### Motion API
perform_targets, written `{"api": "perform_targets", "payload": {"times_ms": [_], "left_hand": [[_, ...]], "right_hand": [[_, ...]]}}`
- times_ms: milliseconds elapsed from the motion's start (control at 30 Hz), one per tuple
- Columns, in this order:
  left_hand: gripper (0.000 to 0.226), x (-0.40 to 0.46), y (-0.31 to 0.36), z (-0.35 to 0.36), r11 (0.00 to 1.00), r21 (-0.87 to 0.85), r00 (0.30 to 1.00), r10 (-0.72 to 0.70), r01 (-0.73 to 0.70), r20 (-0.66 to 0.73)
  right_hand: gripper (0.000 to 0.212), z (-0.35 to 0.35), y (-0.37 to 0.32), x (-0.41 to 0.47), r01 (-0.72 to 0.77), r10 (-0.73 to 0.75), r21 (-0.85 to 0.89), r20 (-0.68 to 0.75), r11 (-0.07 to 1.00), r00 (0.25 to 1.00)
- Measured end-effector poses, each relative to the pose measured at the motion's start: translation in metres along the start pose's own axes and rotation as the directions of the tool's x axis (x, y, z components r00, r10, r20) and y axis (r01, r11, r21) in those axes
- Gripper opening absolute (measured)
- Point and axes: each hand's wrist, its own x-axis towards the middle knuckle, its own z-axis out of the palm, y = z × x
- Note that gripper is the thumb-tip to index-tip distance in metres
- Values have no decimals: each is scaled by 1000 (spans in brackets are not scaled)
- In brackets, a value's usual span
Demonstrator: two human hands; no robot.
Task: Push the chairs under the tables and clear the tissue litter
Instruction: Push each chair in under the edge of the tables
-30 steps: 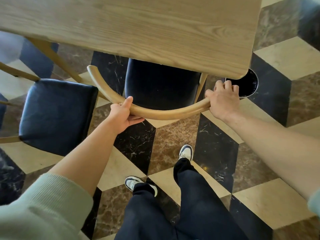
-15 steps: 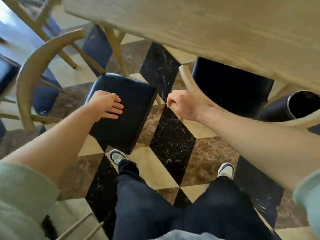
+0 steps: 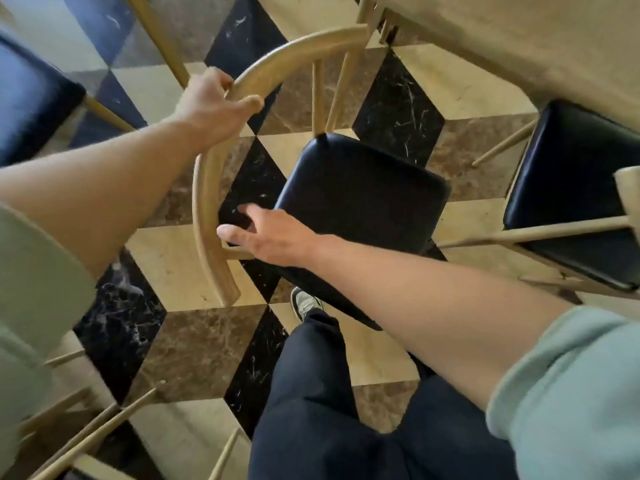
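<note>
Chair [image 3: 360, 199]: wooden frame, curved backrest rail [image 3: 207, 188], black padded seat. Stands on the floor clear of the counter [image 3: 519, 39], with only the far end of the rail close to the counter's edge at the top of the view.

Left hand [image 3: 211, 105]: closed around the upper curve of the backrest rail, thumb on the near side and fingers wrapped over the far side.

Right hand [image 3: 273, 237]: fingers loosely spread, palm down, at the seat's near-left corner by the lower part of the rail; whether it grips anything cannot be told.

Second chair [image 3: 575, 195]: black seat, at right, partly under the counter.

Third chair [image 3: 31, 98]: dark seat, at far left, blurred.

Floor [image 3: 194, 348]: marble tiles in a cube pattern of cream, brown and black.

Person: light green sleeves pushed up, dark trousers, one shoe [image 3: 304, 303] below the seat.
</note>
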Motion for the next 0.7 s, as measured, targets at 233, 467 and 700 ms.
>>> {"api": "perform_targets", "payload": {"times_ms": [233, 467, 700], "left_hand": [[33, 58, 24, 13, 976, 140, 980, 148, -166, 131], [19, 69, 21, 12, 962, 147, 969, 212, -229, 126], [45, 61, 10, 17, 995, 91, 997, -43, 37, 60]], "right_hand": [[90, 68, -33, 42, -121, 131, 149, -54, 981, 990], [87, 78, -24, 36, -103, 139, 373, -71, 922, 988], [83, 19, 45, -14, -88, 84, 47, 86, 995, 993]]}}
